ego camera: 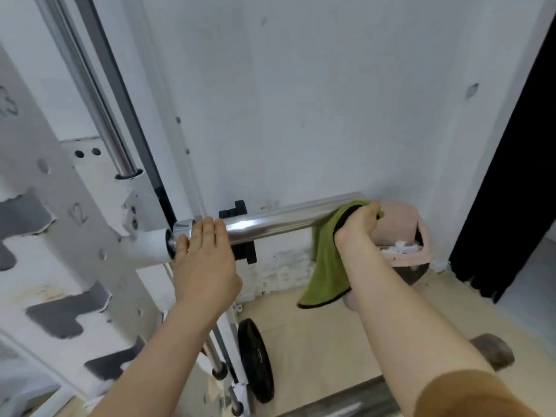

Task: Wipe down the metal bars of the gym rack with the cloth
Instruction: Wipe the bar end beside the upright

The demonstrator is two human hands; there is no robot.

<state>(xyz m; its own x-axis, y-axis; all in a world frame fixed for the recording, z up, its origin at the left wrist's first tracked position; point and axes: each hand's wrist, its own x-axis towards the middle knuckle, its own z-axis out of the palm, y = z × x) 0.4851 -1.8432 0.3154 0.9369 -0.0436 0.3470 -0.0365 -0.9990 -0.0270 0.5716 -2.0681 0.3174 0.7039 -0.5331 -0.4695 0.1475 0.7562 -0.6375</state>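
Gym rack: white painted upright, stamped numbers 12 and 13, notched grey cut-outs, paint chipped at the edges; stands left of both hands. Horizontal bar: polished chrome, bright highlights, runs from a white sleeve on the rack rightward toward the wall. Cloth: green with a dark trim, wrapped over the bar's far right end, its loose half hanging below the grip. Right hand: fingers curled round the cloth and bar together, forearm stretched forward, brown sleeve at the elbow. Left hand: palm down, fingers laid straight across the bare chrome just beside the collar, gripping nothing. Weight plate: black, on edge, below the left hand
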